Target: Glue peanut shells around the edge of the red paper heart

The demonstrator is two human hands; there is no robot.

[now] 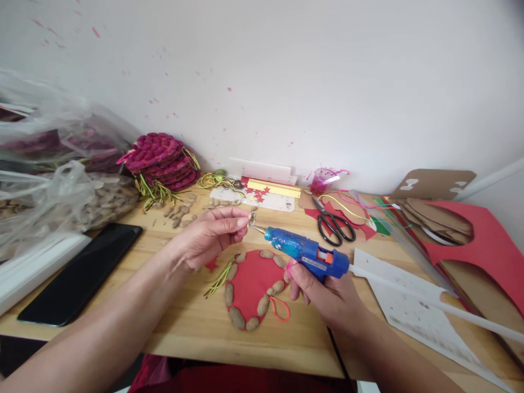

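Between the thumb and fingers of my left hand point(215, 232) is a small peanut shell point(252, 218), pinched above the middle of the table. My right hand point(321, 295) grips a blue hot glue gun point(307, 251), its metal nozzle pointing left and close to the shell. Below both hands lies a red oval piece point(246, 284), edged with several peanut shells point(236, 316). Green strings point(219, 281) stick out at its left, and an orange loop point(281, 310) at its lower right. A white glue stick point(429, 299) extends from the gun's back.
Black-handled scissors point(332, 225) lie behind the gun. A black phone point(82, 273) and plastic bags of shells point(106, 199) are at left, near stacked magenta pieces point(161, 161). Loose peanuts point(179, 213) lie behind my left hand. Cardboard point(442, 221) and red sheets point(487, 240) fill the right.
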